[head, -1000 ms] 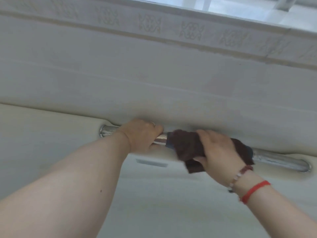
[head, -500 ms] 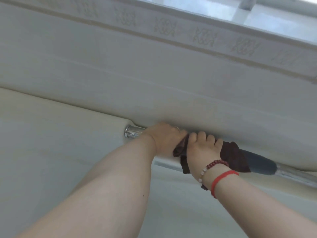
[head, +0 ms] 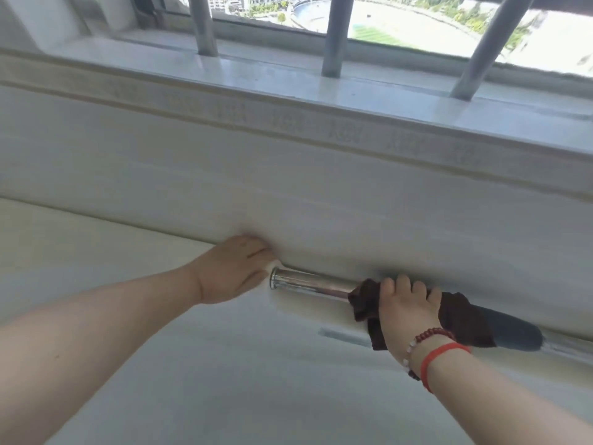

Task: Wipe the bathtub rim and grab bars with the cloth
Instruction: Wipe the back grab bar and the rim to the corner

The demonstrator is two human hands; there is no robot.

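1. Nearest you, at about 4 o'clock, your right hand [head: 406, 311] is curled over the grab bar [head: 316, 286] with the dark brown cloth [head: 462, 319] bunched under the palm. That grip is closed round cloth and bar together, fingers hooked over the top. A red band and a bead bracelet sit on that wrist.
2. The cloth wraps the bar near its middle. Bare chrome runs from it toward 9 o'clock to the bar's end, and a dark sleeve [head: 516, 332] on the bar shows just past the cloth toward 3 o'clock.
3. Your left hand [head: 239, 268] is at the centre of the view, just beside the chrome end. It lies on the pale bathtub rim [head: 106, 252] with fingers toward the wall; it holds nothing that I can see, though its fingertips are hidden.
4. Judged from this, you are in the middle of wiping the bar. The next stroke calls for sliding the wrapped cloth along the chrome toward 9 o'clock, firm all the way round, stopping short of your left hand.
5. Farther off, at 12 o'clock, the tiled wall [head: 288, 187] rises to a window sill [head: 256, 80] with upright bars [head: 337, 33].
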